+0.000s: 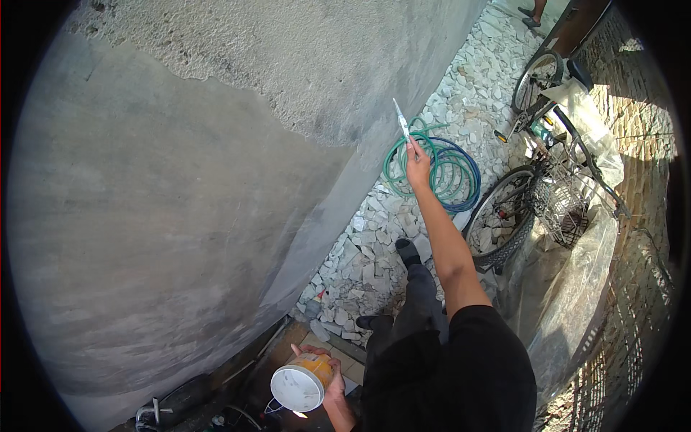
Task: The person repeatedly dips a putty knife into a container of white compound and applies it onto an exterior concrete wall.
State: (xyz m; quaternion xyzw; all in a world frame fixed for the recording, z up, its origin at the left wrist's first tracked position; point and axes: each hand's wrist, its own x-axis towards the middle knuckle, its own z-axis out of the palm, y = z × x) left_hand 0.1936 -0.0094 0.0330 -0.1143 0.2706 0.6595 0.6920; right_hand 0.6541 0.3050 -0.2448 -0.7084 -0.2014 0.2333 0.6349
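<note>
My left hand [336, 378] grips a small plastic tub [318, 367] with a yellow printed side. The tub's round white end, smeared with grey, faces up toward me. Stretched forward near the wall, my right hand [418, 162] is closed around a slim hand tool [400, 119] with a pale, pointed end. Seen nearly edge-on, its exact kind is unclear. Ahead and to the left rises a cement-plastered wall [178, 189]. Its lower part is smooth and darker, while a rough, pitted layer [324, 81] shows above a ragged border.
Broken pale stones [372, 264] cover the ground underfoot. Coiled green and blue hoses [472, 162] lie beneath my right hand. A bicycle [518, 216] and clear plastic sheeting [572, 275] are on the right. Another person's feet [532, 21] show at the top. A plastic bottle [313, 308] lies by the wall.
</note>
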